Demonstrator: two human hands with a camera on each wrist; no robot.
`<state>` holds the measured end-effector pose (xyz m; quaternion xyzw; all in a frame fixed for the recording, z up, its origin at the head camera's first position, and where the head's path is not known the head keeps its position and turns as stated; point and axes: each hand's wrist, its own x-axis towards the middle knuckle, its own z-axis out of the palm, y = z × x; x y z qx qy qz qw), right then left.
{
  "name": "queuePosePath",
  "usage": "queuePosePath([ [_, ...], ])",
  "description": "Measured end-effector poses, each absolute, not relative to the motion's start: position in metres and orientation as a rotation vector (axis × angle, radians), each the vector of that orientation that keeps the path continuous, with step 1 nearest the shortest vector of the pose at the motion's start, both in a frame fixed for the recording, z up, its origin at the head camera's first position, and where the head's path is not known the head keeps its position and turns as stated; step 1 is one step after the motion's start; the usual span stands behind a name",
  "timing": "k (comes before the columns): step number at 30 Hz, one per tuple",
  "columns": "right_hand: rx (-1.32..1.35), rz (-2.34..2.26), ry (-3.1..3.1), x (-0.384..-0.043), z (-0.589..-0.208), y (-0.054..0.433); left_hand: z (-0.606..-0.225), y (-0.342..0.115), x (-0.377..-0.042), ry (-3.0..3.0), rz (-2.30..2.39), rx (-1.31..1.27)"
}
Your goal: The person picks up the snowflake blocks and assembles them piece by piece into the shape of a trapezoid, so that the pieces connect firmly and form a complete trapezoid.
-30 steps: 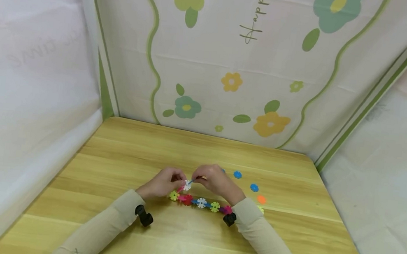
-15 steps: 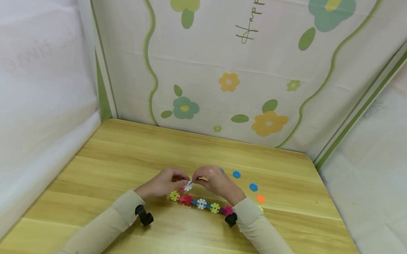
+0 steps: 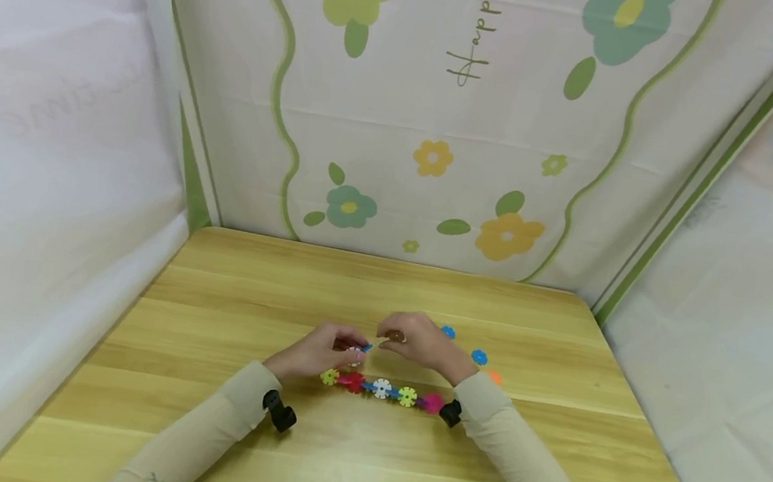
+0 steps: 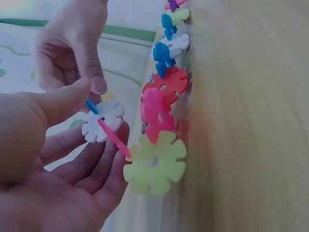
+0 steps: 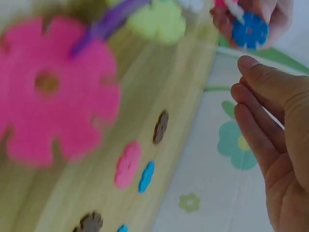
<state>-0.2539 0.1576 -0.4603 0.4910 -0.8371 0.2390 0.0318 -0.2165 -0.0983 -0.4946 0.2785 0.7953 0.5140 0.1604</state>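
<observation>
My left hand [image 3: 318, 352] holds the end of a chain of notched plastic discs, its thumb and fingers around a white notched disc [image 4: 104, 121]. A blue notched disc [image 5: 249, 31] is slotted into that white one. From it a pink disc, seen edge-on, leads to a yellow-green disc [image 4: 154, 164]. Beyond that the chain runs rightward along the table through pink, a red disc [image 4: 169, 84], white and blue to a magenta disc [image 5: 99, 63]. My right hand [image 3: 421, 343] is just right of the blue disc, fingers extended and apart from it, with nothing between them.
Loose discs lie on the wooden table [image 3: 248, 281] beyond and right of my right hand: blue [image 3: 479, 357], orange [image 3: 495, 377], brown [image 5: 161, 126] and pink [image 5: 128, 164]. A flower-printed fabric wall [image 3: 380, 99] stands along the table's far edge.
My right hand has let go of the blue disc and drawn a little to the right. My left hand has shifted slightly right with the white disc.
</observation>
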Motion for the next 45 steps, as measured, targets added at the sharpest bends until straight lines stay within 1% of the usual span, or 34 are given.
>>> queuePosePath([
  [7, 1.178, 0.661, -2.938, -0.276, -0.466, 0.178, -0.494, -0.098, -0.216, 2.273, 1.467, 0.771],
  [10, 1.099, 0.640, -3.039, -0.283, -0.470, 0.179, -0.494, -0.098, -0.216, 2.276, 1.468, 0.780],
  [20, 1.037, 0.613, -3.146, -0.289, -0.480, 0.169, -0.496, -0.098, -0.215, 2.272, 1.470, 0.785],
  [31, 0.880, 0.747, -3.216, -0.284, -0.475, 0.172, -0.496, -0.100, -0.215, 2.278, 1.475, 0.797],
  [39, 0.897, 0.823, -3.191, -0.274, -0.462, 0.183, -0.496, -0.100, -0.215, 2.275, 1.485, 0.783],
  [45, 0.886, 0.908, -3.140, -0.266, -0.460, 0.191, -0.497, -0.101, -0.215, 2.283, 1.481, 0.780],
])
